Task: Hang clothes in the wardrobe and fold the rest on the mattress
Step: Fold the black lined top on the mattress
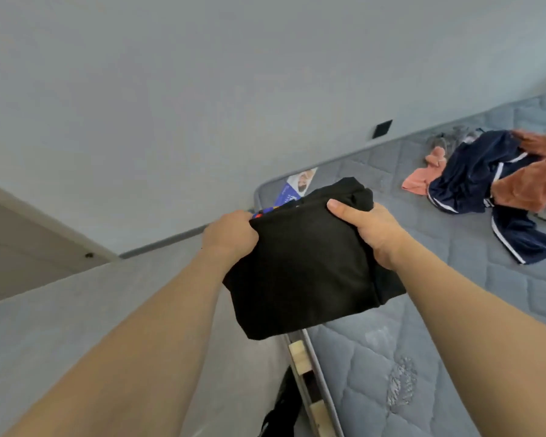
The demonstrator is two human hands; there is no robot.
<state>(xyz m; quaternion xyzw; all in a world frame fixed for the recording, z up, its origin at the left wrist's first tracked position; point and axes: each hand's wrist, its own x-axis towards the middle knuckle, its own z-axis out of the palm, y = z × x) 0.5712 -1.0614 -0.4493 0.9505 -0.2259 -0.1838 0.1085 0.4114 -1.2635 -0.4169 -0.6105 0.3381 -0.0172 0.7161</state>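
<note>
Fingers of the left hand (230, 236) curl under one edge of a folded black garment (306, 266) while the right hand (368, 230) clamps the opposite edge, thumb (344, 209) laid flat on top. Gripped from both sides, the bundle stays square and its folds do not slip open. It hangs in the air, clear of any surface, over the near corner of the quilted grey mattress (423, 357); a sliver of multicoloured print (273, 209) shows at its far edge. The two-handed carry suggests a finished fold on its way to being set down, though where cannot be told. Further out on the mattress lies an unsorted heap: a navy garment with white stripes (486, 184), a rust-brown piece (530, 181) draped over it and a smaller salmon-pink item (423, 178) just beside, so folding seems far from done. A wooden bed frame (303, 364) edges the mattress below.
</note>
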